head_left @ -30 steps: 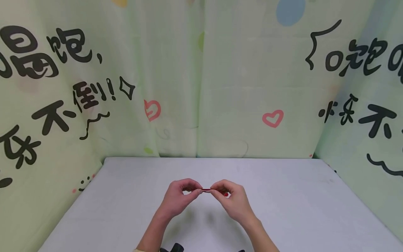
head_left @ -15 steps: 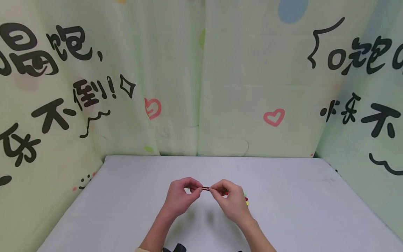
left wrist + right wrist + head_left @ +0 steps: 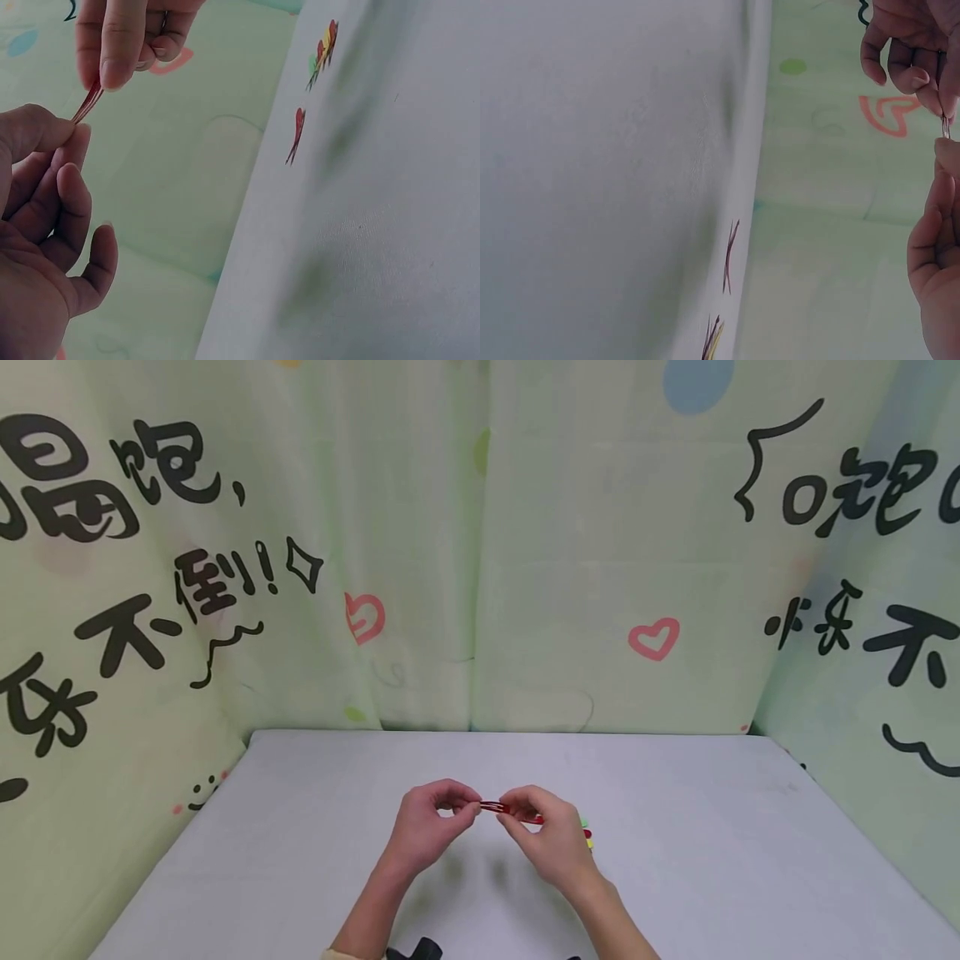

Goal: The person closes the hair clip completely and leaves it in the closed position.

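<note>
A slim red snap hair clip (image 3: 492, 807) is held above the table between my two hands. My left hand (image 3: 431, 831) pinches its left end between thumb and index finger. The thumb and fingers of my right hand (image 3: 551, 839) pinch the other end, which they partly hide. Thin separate strips of the clip (image 3: 88, 105) show between the fingertips in the left wrist view. Below, a single red hair clip (image 3: 298, 133) lies on the table, and beyond it is a small group of red, yellow and green hair clips (image 3: 324, 51).
The white table (image 3: 300, 827) has a curtain (image 3: 555, 543) with black lettering and hearts at its back and sides. In the head view, my right hand partly covers the clips on the table. A black object (image 3: 416, 950) shows at the bottom edge, beside my left forearm.
The held clip has turned slightly, and more of its red face shows between the fingers. Its position stays nearly the same. The colourful clips beyond the right hand have come into the head view.
</note>
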`<move>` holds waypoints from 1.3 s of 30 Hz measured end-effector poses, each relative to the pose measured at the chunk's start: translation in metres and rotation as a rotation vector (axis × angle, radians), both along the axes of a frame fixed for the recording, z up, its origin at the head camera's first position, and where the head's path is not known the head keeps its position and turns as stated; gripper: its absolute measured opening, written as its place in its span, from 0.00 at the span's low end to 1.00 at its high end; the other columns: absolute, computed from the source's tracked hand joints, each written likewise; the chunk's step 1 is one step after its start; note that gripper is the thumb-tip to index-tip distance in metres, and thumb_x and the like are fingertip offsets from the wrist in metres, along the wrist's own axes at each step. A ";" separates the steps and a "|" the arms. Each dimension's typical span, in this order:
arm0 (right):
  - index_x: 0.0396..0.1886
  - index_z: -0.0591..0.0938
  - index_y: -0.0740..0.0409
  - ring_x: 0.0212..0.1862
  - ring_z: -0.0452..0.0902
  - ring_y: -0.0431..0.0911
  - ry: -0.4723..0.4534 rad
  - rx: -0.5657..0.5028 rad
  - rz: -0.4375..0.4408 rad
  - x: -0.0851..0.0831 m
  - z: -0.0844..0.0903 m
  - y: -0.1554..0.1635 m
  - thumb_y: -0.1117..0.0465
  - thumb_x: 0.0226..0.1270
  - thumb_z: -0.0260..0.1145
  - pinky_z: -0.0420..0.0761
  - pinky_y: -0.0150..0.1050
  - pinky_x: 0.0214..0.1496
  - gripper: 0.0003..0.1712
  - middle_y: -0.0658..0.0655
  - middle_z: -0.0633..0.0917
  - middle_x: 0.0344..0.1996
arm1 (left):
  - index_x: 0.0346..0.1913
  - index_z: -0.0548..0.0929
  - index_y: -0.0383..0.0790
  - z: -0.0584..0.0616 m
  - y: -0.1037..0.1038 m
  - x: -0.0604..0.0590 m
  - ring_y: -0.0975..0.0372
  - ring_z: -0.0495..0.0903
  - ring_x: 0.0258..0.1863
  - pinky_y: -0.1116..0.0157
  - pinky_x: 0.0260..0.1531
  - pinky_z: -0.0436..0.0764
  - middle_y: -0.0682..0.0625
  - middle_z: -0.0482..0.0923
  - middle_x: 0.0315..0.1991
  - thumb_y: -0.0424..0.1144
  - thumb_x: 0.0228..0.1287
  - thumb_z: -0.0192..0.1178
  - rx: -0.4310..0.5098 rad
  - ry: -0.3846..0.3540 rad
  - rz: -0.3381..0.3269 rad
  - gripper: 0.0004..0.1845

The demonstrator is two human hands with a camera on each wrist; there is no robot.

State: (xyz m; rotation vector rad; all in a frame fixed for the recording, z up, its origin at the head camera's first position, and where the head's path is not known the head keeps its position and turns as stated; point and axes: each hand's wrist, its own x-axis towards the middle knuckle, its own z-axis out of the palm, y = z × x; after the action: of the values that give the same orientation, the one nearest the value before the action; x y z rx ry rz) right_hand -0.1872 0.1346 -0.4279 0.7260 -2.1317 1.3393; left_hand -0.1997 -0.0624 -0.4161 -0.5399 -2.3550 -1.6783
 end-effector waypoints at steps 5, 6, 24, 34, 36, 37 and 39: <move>0.38 0.85 0.57 0.31 0.79 0.40 0.078 0.014 0.009 -0.001 0.000 0.001 0.76 0.54 0.76 0.85 0.47 0.33 0.14 0.51 0.86 0.31 | 0.38 0.88 0.40 0.000 -0.003 -0.001 0.62 0.82 0.34 0.60 0.40 0.81 0.55 0.85 0.31 0.31 0.63 0.69 0.008 -0.009 -0.049 0.03; 0.37 0.86 0.57 0.30 0.79 0.41 0.094 0.013 0.009 -0.001 0.000 0.002 0.76 0.54 0.76 0.84 0.45 0.32 0.15 0.51 0.85 0.31 | 0.38 0.88 0.40 0.001 -0.003 -0.001 0.62 0.82 0.34 0.60 0.41 0.81 0.54 0.86 0.32 0.31 0.63 0.69 0.013 -0.010 -0.063 0.03; 0.36 0.89 0.46 0.45 0.80 0.55 -0.252 0.040 -0.106 -0.012 -0.014 0.023 0.71 0.54 0.79 0.81 0.49 0.47 0.15 0.42 0.83 0.38 | 0.51 0.85 0.44 -0.015 -0.013 -0.008 0.60 0.82 0.46 0.45 0.50 0.78 0.57 0.85 0.44 0.35 0.67 0.67 -0.049 0.013 -0.100 0.11; 0.32 0.89 0.44 0.47 0.78 0.44 -0.327 0.100 -0.169 -0.015 -0.027 0.032 0.69 0.53 0.80 0.77 0.52 0.51 0.14 0.42 0.82 0.39 | 0.52 0.84 0.42 -0.024 -0.029 -0.009 0.58 0.80 0.49 0.45 0.51 0.77 0.56 0.84 0.46 0.37 0.67 0.67 -0.103 -0.027 -0.060 0.12; 0.31 0.89 0.44 0.45 0.78 0.45 -0.306 0.143 -0.191 -0.017 -0.030 0.033 0.68 0.51 0.81 0.75 0.52 0.51 0.14 0.42 0.82 0.39 | 0.52 0.84 0.42 -0.026 -0.035 -0.008 0.56 0.80 0.49 0.45 0.52 0.76 0.55 0.84 0.47 0.36 0.67 0.67 -0.107 -0.030 -0.054 0.12; 0.30 0.89 0.43 0.45 0.78 0.46 -0.293 0.168 -0.204 -0.018 -0.031 0.034 0.68 0.51 0.81 0.73 0.51 0.51 0.14 0.42 0.82 0.38 | 0.52 0.84 0.42 -0.027 -0.038 -0.007 0.55 0.80 0.49 0.45 0.52 0.76 0.54 0.84 0.47 0.35 0.67 0.67 -0.107 -0.032 -0.053 0.12; 0.30 0.89 0.43 0.44 0.78 0.48 -0.272 0.206 -0.224 -0.019 -0.033 0.035 0.67 0.50 0.81 0.70 0.54 0.52 0.13 0.43 0.83 0.38 | 0.52 0.84 0.43 -0.027 -0.043 -0.007 0.54 0.80 0.50 0.44 0.52 0.75 0.53 0.84 0.47 0.34 0.66 0.67 -0.110 -0.034 -0.049 0.12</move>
State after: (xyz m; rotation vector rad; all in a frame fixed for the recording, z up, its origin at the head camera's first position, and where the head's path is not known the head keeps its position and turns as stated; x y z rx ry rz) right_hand -0.2067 0.1698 -0.4606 0.3810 -2.5096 1.1644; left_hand -0.2068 -0.1057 -0.4433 -0.5977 -2.4888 -1.5973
